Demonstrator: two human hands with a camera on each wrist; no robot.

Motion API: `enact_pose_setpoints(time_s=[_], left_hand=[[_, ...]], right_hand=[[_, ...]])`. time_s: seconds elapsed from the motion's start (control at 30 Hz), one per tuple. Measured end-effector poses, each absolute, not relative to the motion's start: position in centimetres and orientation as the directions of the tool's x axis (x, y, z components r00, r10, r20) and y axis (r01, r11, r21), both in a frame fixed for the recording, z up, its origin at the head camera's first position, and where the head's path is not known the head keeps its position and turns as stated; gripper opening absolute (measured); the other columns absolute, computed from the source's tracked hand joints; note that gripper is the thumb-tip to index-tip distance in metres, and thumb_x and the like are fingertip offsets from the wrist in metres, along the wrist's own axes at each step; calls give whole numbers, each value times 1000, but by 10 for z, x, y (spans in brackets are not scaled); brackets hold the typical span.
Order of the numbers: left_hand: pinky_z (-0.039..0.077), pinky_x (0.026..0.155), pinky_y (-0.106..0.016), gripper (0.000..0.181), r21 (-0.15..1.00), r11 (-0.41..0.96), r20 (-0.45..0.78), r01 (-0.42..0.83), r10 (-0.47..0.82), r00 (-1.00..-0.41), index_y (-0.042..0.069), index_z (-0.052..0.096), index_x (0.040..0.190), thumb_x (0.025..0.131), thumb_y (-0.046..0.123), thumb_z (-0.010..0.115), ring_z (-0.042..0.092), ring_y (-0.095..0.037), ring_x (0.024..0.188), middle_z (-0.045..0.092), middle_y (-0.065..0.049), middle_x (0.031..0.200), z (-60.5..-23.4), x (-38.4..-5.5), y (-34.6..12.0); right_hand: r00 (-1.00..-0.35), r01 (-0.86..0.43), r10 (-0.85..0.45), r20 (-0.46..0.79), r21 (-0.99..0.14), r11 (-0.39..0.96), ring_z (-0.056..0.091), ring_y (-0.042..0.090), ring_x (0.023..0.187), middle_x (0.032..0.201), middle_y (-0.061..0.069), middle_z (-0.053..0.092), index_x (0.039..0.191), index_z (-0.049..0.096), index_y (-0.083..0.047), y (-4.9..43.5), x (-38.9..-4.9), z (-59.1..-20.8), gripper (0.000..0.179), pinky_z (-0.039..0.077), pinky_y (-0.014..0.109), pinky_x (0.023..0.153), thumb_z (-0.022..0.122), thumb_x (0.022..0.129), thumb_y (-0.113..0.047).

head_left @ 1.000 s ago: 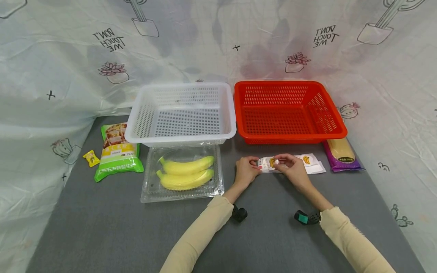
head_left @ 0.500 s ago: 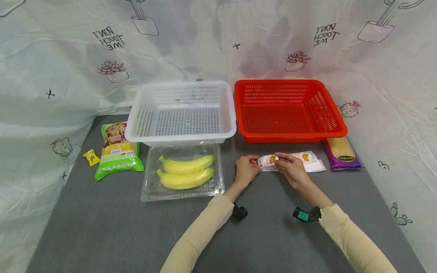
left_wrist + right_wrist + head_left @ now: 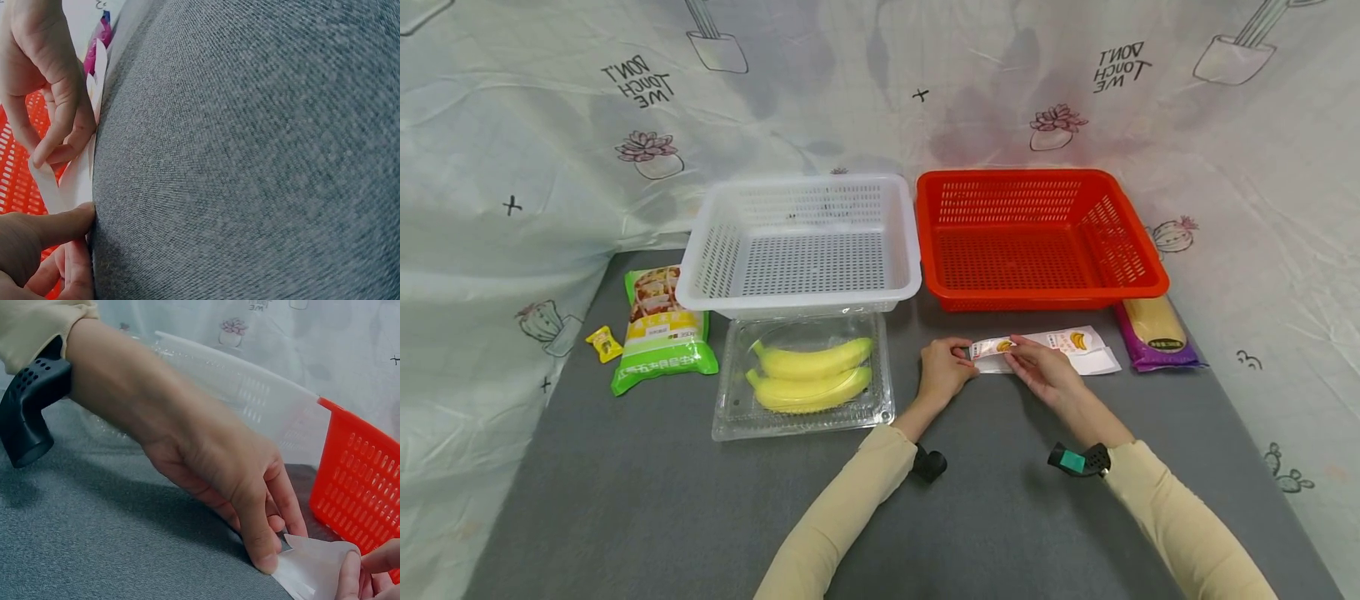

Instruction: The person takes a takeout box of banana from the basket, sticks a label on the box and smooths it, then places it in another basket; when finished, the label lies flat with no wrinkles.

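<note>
A white sheet of stickers (image 3: 1097, 362) printed with bananas lies on the grey table in front of the red basket. My left hand (image 3: 943, 371) pinches its left end, thumb on the near edge. With thumb and fingertips my right hand (image 3: 1051, 379) pinches a banana sticker (image 3: 988, 347), which stands up from the backing (image 3: 77, 182). In the left wrist view the lifted sticker (image 3: 45, 186) shows its plain white side. To the left, two bananas (image 3: 808, 390) lie inside a clear plastic clamshell box (image 3: 730, 423).
A white basket (image 3: 797, 305) and a red basket (image 3: 1045, 300) stand at the back. Far left are a green snack bag (image 3: 662, 367) and a small yellow packet (image 3: 604, 343). A purple pack (image 3: 1157, 333) lies at the right, partly under the red basket's rim.
The right hand has drawn the sticker up and slightly back off the backing, so more bare white paper shows beneath. The left hand keeps its grip on the left end.
</note>
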State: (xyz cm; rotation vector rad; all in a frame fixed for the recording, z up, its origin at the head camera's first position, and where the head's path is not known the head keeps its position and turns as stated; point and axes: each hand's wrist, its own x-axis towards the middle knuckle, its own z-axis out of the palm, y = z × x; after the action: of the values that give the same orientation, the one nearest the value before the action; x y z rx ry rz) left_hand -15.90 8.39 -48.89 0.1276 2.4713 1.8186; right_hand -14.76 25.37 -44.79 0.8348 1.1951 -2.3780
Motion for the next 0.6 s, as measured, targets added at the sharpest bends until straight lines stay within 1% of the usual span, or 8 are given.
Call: enact_pose_setpoints(time_s=[0.1, 0.17, 0.27, 0.33, 0.37, 0.43, 0.5, 0.6], left_hand=[[51, 53, -18, 38, 953, 301, 1, 34, 108, -994, -9, 70, 97, 61, -17, 79, 71, -20, 65, 60, -12, 73, -489, -159, 84], [52, 54, -18, 38, 951, 308, 0, 34, 109, -994, -9, 71, 97, 61, -17, 79, 70, -19, 65, 59, -11, 72, -489, -160, 84], [52, 54, -18, 38, 949, 314, -6, 29, 109, -994, -9, 71, 97, 61, -16, 79, 70, -18, 65, 59, -9, 72, -490, -160, 84], [51, 54, -18, 38, 946, 322, -9, 27, 109, -994, -8, 71, 97, 61, -16, 79, 70, -17, 65, 59, -9, 71, -490, -160, 85], [51, 54, -17, 38, 944, 328, -9, 27, 109, -994, -8, 71, 97, 61, -16, 80, 70, -17, 65, 59, -8, 71, -490, -160, 85], [50, 54, -16, 38, 940, 340, -12, 26, 108, -994, -7, 72, 97, 61, -15, 80, 70, -17, 65, 60, -8, 71, -490, -161, 85], [50, 54, -16, 38, 937, 349, -13, 26, 109, -994, -7, 72, 97, 61, -15, 80, 70, -17, 65, 61, -9, 71, -490, -161, 86], [50, 54, -16, 38, 932, 362, -7, 34, 111, -994, -7, 71, 98, 61, -14, 80, 70, -17, 65, 61, -9, 71, -489, -160, 85]], right_hand=[[-752, 559, -59, -656, -587, -586, 63, 12, 78, 87, 4, 68, 93, 66, -6, 254, -149, -446, 21, 54, 22, 77, 49, 95, 7], [-742, 570, -63, -667, -579, -583, 63, 12, 79, 88, 4, 68, 99, 66, -6, 255, -150, -446, 20, 53, 22, 78, 50, 95, 6], [-727, 583, -61, -684, -568, -581, 63, 12, 82, 90, 3, 68, 114, 61, -7, 256, -150, -445, 25, 53, 22, 80, 52, 94, 5], [-719, 588, -58, -692, -562, -582, 63, 12, 83, 90, 3, 68, 129, 55, -9, 256, -150, -445, 37, 52, 22, 81, 52, 94, 5], [-716, 588, -56, -696, -558, -586, 62, 12, 83, 90, 3, 68, 131, 53, -9, 256, -150, -446, 40, 52, 22, 81, 53, 94, 5], [-720, 582, -61, -692, -553, -596, 62, 12, 83, 89, 3, 67, 127, 56, -8, 256, -150, -446, 36, 53, 22, 81, 51, 95, 6], [-724, 575, -71, -686, -544, -611, 62, 12, 82, 89, 5, 67, 118, 61, -7, 257, -150, -445, 29, 53, 22, 80, 50, 95, 6], [-736, 559, -93, -671, -525, -642, 63, 12, 81, 88, 6, 66, 96, 65, -5, 259, -150, -445, 21, 53, 22, 80, 48, 95, 8]])
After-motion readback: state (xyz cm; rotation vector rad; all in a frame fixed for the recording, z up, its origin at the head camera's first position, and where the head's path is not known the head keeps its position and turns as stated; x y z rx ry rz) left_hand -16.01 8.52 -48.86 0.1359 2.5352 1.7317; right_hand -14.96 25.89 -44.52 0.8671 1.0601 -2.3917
